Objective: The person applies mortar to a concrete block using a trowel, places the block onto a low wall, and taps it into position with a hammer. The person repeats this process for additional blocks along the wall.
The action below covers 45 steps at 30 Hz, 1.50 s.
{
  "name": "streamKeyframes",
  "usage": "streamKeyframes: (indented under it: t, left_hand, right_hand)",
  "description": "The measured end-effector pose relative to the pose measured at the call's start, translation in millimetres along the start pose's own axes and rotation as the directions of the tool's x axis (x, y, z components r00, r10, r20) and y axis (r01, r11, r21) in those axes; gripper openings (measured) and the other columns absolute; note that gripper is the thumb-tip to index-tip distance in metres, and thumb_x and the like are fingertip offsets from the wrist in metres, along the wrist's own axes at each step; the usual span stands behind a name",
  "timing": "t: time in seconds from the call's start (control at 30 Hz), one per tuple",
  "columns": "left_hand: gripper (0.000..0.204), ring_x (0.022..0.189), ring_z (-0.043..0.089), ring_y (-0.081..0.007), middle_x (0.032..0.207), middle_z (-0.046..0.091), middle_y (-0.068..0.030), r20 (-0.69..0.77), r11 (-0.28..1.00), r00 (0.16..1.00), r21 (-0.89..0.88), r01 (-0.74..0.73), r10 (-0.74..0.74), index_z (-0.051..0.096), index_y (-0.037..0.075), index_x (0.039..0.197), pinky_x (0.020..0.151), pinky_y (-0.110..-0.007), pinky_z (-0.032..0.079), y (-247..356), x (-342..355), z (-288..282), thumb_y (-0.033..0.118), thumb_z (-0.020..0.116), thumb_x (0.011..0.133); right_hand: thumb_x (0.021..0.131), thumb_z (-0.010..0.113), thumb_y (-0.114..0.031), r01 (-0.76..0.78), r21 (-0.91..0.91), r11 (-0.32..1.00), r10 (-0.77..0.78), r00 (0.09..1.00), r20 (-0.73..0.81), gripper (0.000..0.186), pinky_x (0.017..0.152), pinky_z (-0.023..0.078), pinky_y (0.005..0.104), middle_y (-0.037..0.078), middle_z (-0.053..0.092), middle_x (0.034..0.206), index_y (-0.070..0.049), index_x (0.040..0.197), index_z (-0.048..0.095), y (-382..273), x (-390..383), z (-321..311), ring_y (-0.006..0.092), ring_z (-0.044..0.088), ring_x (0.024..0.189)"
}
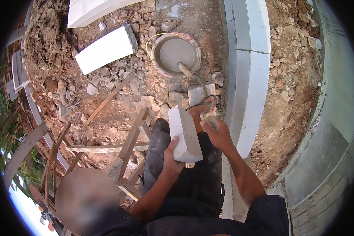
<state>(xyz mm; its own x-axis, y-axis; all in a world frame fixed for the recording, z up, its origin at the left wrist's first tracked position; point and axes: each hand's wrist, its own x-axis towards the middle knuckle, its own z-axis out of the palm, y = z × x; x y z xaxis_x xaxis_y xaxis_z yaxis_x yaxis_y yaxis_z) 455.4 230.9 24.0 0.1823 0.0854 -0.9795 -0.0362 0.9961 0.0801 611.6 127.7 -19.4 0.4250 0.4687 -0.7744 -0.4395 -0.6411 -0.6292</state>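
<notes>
My left hand [172, 159] is closed around the lower left side of a white lightweight concrete block [185, 135], which is tilted above my legs. Just right of the block's far end, my right hand [216, 131] is curled with the fingers bent together. Whatever it may hold is too small or hidden to make out. Beyond both hands, a round bucket [160, 67] contains grey mortar [178, 54]. A tool with a thick, mortar-smeared handle [185, 70] leans over its near rim.
Along my right runs a low wall of pale blocks [253, 78]. A white block [106, 49] lies on rubble to the left of the bucket. Wooden planks and a timber frame [131, 147] stand near my left leg. My sandalled foot [203, 106] is by a stone.
</notes>
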Motion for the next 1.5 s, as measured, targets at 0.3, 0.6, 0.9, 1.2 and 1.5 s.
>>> streamKeyframes:
  t: [0.3,0.6,0.9,1.2,1.5]
  left_hand:
    - [0.052,0.109,0.059,-0.0241,0.118,0.060,-0.0112,-0.083,0.995,0.996,0.100,-0.010,0.018,0.047,0.000,0.129,0.095,-0.039,0.046,79,59,9,0.031,0.063,0.091]
    - [0.067,0.106,0.059,-0.0225,0.115,0.060,-0.0117,0.043,0.932,0.990,0.333,-0.143,0.136,0.044,-0.003,0.133,0.094,-0.035,0.044,195,113,17,0.033,0.068,0.082]
    - [0.067,0.100,0.061,-0.0234,0.112,0.060,-0.0120,0.006,0.973,1.000,0.227,-0.027,0.027,0.044,-0.002,0.132,0.087,-0.035,0.049,253,154,-27,0.031,0.070,0.081]
    - [0.050,0.108,0.060,-0.0282,0.121,0.059,-0.0153,0.084,0.990,0.988,0.062,0.127,-0.132,0.046,-0.002,0.130,0.096,-0.040,0.046,253,211,17,0.026,0.058,0.090]
    - [0.055,0.109,0.060,-0.0292,0.121,0.060,-0.0125,0.207,0.960,0.939,0.113,0.257,-0.276,0.047,0.004,0.131,0.097,-0.045,0.047,234,295,14,0.038,0.056,0.088]
  right_hand:
    - [0.077,0.061,-0.013,-0.020,-0.702,0.712,0.049,0.999,0.022,0.026,0.087,0.049,0.0440,0.023,0.067,0.098,0.003,0.095,0.069,-4,254,52,0.0371,0.064,0.096]
    - [0.079,0.062,-0.028,0.002,-0.929,0.369,0.075,0.997,0.032,0.028,0.094,0.043,0.0463,0.016,0.068,0.106,-0.008,0.096,0.072,65,399,130,0.0345,0.061,0.104]
    - [0.071,0.064,-0.027,-0.154,-0.890,0.428,0.299,0.954,-0.021,0.045,0.084,0.052,0.0419,0.025,0.067,0.099,0.003,0.103,0.065,-11,324,109,0.0378,0.066,0.097]
    - [0.073,0.067,-0.026,-0.273,-0.475,0.836,0.303,0.953,-0.016,0.050,0.080,0.052,0.0432,0.026,0.067,0.094,0.001,0.115,0.058,52,249,53,0.0404,0.066,0.088]
    - [0.069,0.073,-0.022,-0.090,-0.546,0.833,-0.041,0.974,-0.222,0.049,0.072,0.053,0.0459,0.026,0.064,0.093,0.002,0.109,0.059,69,198,114,0.0393,0.064,0.087]
